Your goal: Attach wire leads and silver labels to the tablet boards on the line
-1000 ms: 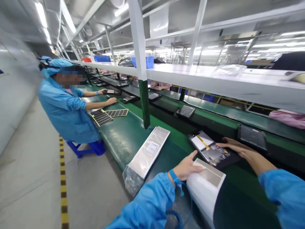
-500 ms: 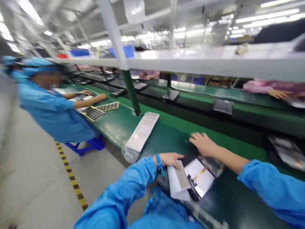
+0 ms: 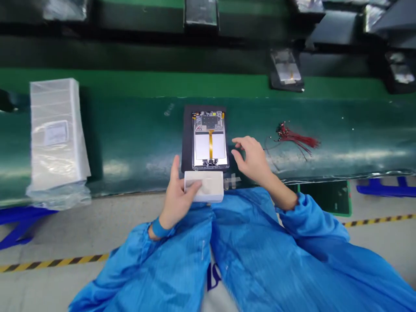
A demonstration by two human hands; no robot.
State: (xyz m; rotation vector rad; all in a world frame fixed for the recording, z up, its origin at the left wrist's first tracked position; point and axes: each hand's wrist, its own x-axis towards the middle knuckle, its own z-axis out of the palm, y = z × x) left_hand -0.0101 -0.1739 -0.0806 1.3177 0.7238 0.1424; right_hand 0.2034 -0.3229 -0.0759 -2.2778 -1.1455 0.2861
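Observation:
In the head view, an opened tablet (image 3: 202,145) lies on a black pad (image 3: 187,141) in front of me. Its circuit board, white inner panels and an orange ribbon cable are exposed. My left hand (image 3: 178,195) grips a small white stack of sheets (image 3: 212,184), thumb on top, at the tablet's near edge. To the right of the tablet, my right hand (image 3: 252,159) hovers with thumb and forefinger apart and nothing visible between them. Further right on the green bench lies a bundle of red wires (image 3: 299,138) with small dark ends.
A plastic-wrapped white pack (image 3: 53,138) stands at the left of the green bench (image 3: 136,138). Beyond it runs a dark conveyor (image 3: 130,52) carrying more devices, among them an opened tablet (image 3: 286,69). A green crate (image 3: 334,197) sits below the bench edge at right.
My view has swung from the left side of the line to straight down at the bench. My right hand has moved from the tablet's far end to its right side. My left hand keeps the white sheets.

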